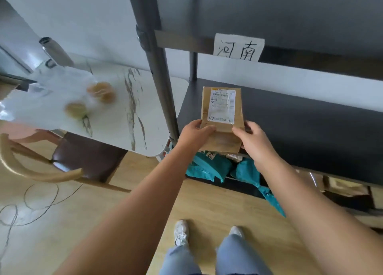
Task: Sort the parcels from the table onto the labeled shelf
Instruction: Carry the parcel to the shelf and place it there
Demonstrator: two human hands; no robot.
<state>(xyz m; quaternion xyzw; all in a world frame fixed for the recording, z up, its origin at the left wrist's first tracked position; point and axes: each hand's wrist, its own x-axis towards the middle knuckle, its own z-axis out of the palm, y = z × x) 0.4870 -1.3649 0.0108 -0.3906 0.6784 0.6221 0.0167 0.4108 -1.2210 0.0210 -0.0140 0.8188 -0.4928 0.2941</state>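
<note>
Both hands, left hand (195,132) and right hand (251,138), grip a brown parcel (221,117) going onto the dark shelf (310,129). Teal parcels (209,166) already lie at 6 o'clock below. None shows on the table (145,113) at 9 o'clock, so sorting looks nearly done.

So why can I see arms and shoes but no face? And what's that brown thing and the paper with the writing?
The camera sits on the person's head and looks forward and down, so you see what they see: their own two arms, jeans and white shoes. There is only this one picture. The left hand and right hand hold a brown parcel by its near end, its far end over the dark shelf. The white sticker on it is a shipping label. The paper sign taped above bears handwritten characters and labels that shelf. Teal parcels lie on the level below. To the left is a marble-patterned table with a white plastic bag on it.
</note>
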